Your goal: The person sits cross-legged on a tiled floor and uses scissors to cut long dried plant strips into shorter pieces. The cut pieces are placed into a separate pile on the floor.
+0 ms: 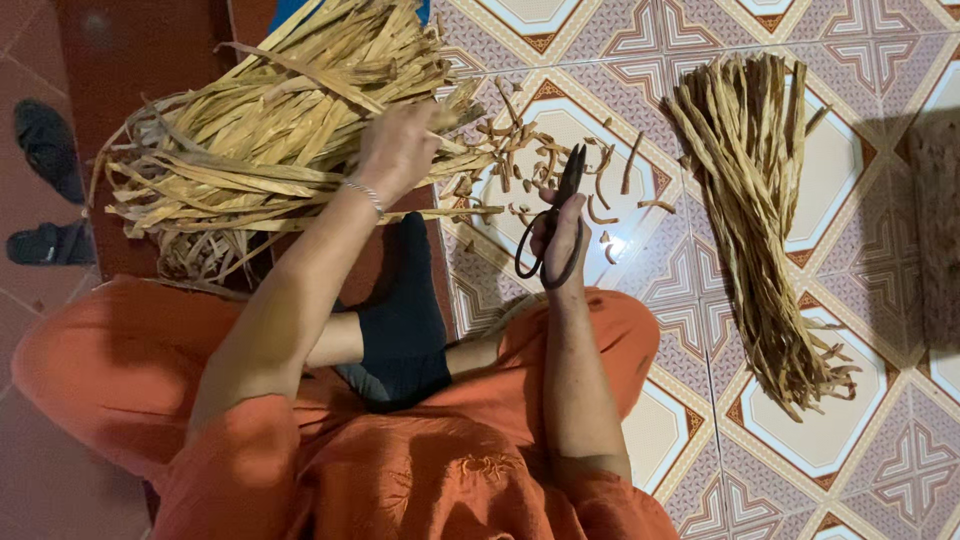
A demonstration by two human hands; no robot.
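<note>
The person sits cross-legged on the patterned tile floor (850,440) in orange clothes, one foot in a dark sock (405,320) tucked in front, and everything lies within arm's reach. The left hand (398,150) stretches out to a big loose heap of dried straw-coloured strips (270,130) piled just ahead on the left; the fingers are curled shut among the strips, seemingly pinching a few of them, though exactly how many I cannot tell, since the fingertips are buried in the heap. A thin bracelet (365,193) sits at that wrist. The right hand (562,232) holds a pair of dark scissors (556,215), fingers closed through the big loop handles, blades pointing away from the body and, as far as I can see, nearly closed. They hover just above the floor with nothing between them. Just beyond the blades lies a scatter of short cut scraps (540,165) on a pale tile. Well apart to the right lies a second bundle of strips (760,210), straighter and gathered lengthwise, its ends fanning a little at the near side. A pair of dark sandals (45,190) sits off to the far left on the reddish floor.
</note>
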